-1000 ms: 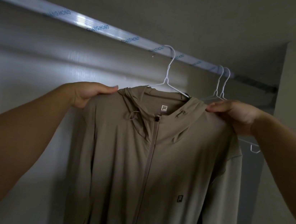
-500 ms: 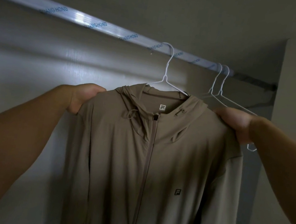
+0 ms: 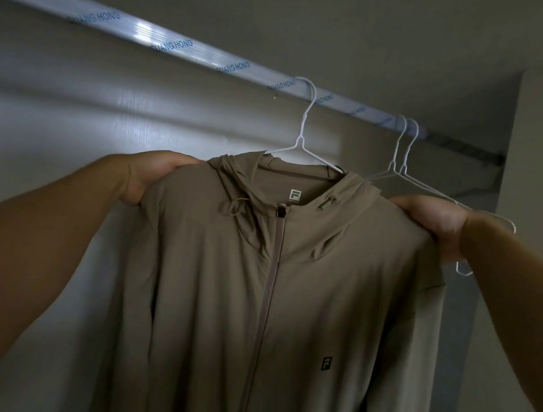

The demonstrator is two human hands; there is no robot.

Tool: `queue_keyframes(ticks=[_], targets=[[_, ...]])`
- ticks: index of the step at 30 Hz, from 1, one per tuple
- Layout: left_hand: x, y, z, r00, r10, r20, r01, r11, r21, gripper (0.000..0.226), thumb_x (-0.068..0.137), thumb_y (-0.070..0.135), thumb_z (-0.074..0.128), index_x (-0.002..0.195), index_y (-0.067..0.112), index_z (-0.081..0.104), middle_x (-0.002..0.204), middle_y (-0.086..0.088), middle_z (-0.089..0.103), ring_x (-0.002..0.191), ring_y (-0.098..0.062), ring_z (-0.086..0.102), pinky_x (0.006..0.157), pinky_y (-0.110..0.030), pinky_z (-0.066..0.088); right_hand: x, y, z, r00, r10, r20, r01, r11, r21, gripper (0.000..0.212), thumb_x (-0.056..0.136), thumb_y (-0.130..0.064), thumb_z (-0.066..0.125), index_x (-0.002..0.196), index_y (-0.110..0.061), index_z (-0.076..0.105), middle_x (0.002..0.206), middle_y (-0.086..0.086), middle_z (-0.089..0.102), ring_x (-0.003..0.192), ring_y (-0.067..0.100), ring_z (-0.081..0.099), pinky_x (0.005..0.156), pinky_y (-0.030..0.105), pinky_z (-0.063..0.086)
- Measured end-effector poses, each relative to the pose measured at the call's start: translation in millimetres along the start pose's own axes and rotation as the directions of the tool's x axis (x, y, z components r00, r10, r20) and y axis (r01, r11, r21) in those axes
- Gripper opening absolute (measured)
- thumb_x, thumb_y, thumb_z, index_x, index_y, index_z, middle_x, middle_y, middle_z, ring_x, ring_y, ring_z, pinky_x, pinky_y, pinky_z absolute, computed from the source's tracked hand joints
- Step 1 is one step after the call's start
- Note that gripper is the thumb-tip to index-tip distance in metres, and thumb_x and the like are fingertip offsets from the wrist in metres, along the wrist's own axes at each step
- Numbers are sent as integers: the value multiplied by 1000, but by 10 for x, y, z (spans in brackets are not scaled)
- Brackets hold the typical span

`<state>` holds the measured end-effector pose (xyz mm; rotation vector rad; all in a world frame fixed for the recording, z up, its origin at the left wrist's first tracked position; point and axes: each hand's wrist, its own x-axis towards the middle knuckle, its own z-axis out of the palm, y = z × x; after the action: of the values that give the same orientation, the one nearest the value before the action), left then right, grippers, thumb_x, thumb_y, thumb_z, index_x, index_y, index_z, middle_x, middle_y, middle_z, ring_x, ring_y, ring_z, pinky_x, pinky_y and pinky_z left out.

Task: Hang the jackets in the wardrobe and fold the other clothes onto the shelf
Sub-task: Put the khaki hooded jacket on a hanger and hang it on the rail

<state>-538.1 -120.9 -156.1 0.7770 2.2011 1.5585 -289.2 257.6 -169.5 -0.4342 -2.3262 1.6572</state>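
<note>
While the jacket [image 3: 252,289] hangs on its hanger [image 3: 302,130] toward the right end of the rail [image 3: 147,34], left hand [image 3: 153,173] gripping one shoulder, right hand [image 3: 434,220] gripping the other, fingers now tucked behind the fabric instead of lying on top, spare hangers [image 3: 405,147] just beside

Matt cloth jacket [image 3: 272,292]; glossy film-wrapped rail [image 3: 167,40].

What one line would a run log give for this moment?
step: hang jacket | tan zip-up hooded jacket on white wire hanger, hooked over film-wrapped rail | left hand grips one shoulder | right hand grips other shoulder
</note>
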Motion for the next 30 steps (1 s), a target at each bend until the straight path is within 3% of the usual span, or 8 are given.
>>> queue_keyframes(ticks=[3, 5, 11, 14, 17, 23, 28, 30], targets=[[-39, 48, -57, 998, 52, 30, -52, 999, 8, 80, 48, 63, 93, 109, 14, 79, 118, -10, 73, 103, -23, 72, 88, -36, 53, -14, -47, -72, 992, -84, 94, 79, 995, 64, 27, 74, -30, 69, 92, -15, 83, 101, 9, 78, 83, 20, 76, 59, 26, 59], [-46, 75, -80, 991, 131, -4, -131, 991, 20, 80, 38, 60, 97, 98, 10, 81, 109, -14, 75, 91, -22, 75, 80, -33, 56, -18, -91, -132, 985, -115, 130, 102, 990, 99, 33, 74, -32, 70, 98, -12, 81, 103, 7, 78, 86, 19, 76, 59, 24, 59], [-106, 113, 63, 881, 406, -242, -403, 913, 66, 30, 58, 32, 86, 83, 16, 82, 101, -13, 76, 82, -17, 73, 75, -26, 57, -30, -165, -168, 940, -341, 8, 341, 940, -29, 40, 73, -20, 78, 104, 6, 72, 101, 19, 75, 88, 27, 72, 70, 26, 59], [-90, 13, 145, 741, 541, -399, -520, 837, 170, 11, 72, 26, 86, 82, 24, 82, 93, 1, 79, 85, -8, 73, 78, -22, 54, -11, -125, -27, 821, -541, -181, 496, 834, -240, 19, 80, -21, 80, 93, -7, 77, 88, 8, 76, 75, 10, 70, 69, 19, 56], [-44, -110, 237, 474, 686, -552, -622, 705, 342, 4, 82, 27, 82, 82, 31, 81, 88, 14, 77, 88, -4, 72, 81, -19, 54, 10, -17, 132, 588, -749, -304, 459, 619, -637, 20, 94, -35, 68, 98, -17, 73, 89, -1, 70, 83, 15, 65, 76, 31, 54], [-52, -319, 457, 117, 847, -519, -421, 516, 746, 16, 93, 34, 66, 87, 20, 70, 84, 16, 67, 69, -2, 51, 69, -14, 38, 58, 280, 380, 336, -905, -260, 358, 379, -854, 23, 101, -38, 52, 99, -16, 59, 95, 4, 61, 91, 27, 57, 76, 43, 48], [-85, -481, 486, 71, 868, -491, -189, 495, 848, 24, 97, 45, 52, 91, 23, 61, 85, 1, 67, 81, -21, 58, 64, -33, 40, 104, 479, 344, 282, -922, -264, 244, 335, -910, 33, 102, -42, 46, 106, -13, 59, 102, 10, 60, 87, 35, 61, 64, 48, 53], [-69, -506, 479, 63, 868, -493, -214, 494, 843, 23, 96, 43, 53, 89, 22, 60, 82, 0, 64, 82, -24, 56, 66, -34, 40, 127, 549, 329, 297, -899, -322, 219, 393, -893, 32, 102, -44, 48, 108, -16, 60, 106, 9, 57, 87, 36, 61, 63, 46, 53]])
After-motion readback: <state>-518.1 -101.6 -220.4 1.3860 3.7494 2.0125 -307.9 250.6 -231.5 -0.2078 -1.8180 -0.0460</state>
